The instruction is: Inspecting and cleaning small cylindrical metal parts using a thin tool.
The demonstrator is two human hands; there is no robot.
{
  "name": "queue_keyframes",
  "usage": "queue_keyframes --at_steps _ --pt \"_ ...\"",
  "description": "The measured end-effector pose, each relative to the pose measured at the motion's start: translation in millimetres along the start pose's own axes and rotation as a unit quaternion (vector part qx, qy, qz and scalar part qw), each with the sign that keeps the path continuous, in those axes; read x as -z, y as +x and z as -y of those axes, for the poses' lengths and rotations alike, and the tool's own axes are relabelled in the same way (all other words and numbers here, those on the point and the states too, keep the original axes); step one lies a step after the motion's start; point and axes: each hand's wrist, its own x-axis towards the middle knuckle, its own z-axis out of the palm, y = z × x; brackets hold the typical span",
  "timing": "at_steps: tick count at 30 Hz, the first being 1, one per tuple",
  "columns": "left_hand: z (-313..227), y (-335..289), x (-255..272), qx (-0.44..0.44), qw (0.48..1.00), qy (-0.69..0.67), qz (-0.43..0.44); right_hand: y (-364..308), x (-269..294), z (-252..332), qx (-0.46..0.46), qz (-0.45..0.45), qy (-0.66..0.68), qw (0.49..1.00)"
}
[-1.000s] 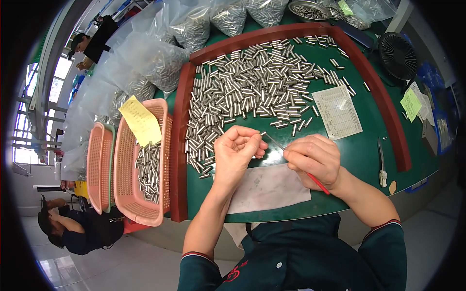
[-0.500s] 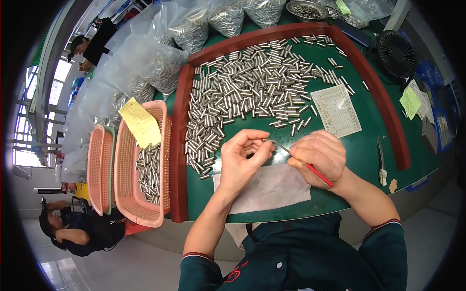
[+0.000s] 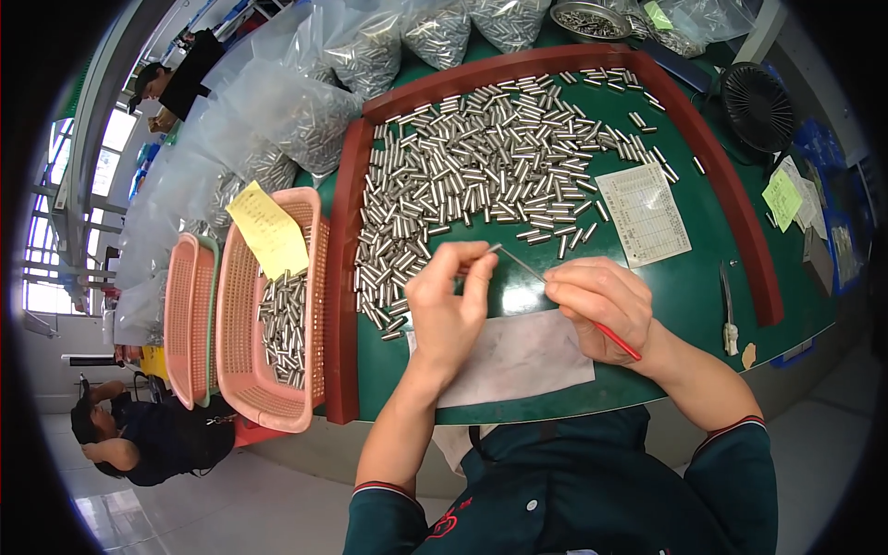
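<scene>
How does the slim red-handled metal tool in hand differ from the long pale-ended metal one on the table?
The slim red-handled metal tool is gripped in the right hand, while the long pale-ended metal tool lies on the green table. The held tool has a red handle; the lying one, a whitish, lumpy end. The held tool points toward the left hand; the lying one, away from the person. Both have a slender metal part.

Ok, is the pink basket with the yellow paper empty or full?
Partly filled: metal pins lie in the basket, its wall bare above them.
</scene>
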Motion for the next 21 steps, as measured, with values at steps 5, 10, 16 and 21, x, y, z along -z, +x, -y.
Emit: queue_keyframes --at_steps 5,10,16,21 --pt "9.6 11.0 14.4 0.245 0.868 -0.428 0.063 0.9 3.2 3.6 -0.002 -0.032 0.013 0.999" --pt "21.2 10.1 16.6 0.343 0.698 -0.612 0.145 2.9 4.4 1.2 0.0 -0.046 0.006 0.999" --pt "22.2 9.0 13.3 0.365 0.712 -0.58 0.154 2.3 4.7 0.9 -0.006 -0.023 0.011 1.0" --pt "20.6 9.1 11.8 0.359 0.746 -0.538 0.161 1.9 4.2 1.0 -0.011 -0.014 0.006 1.0"
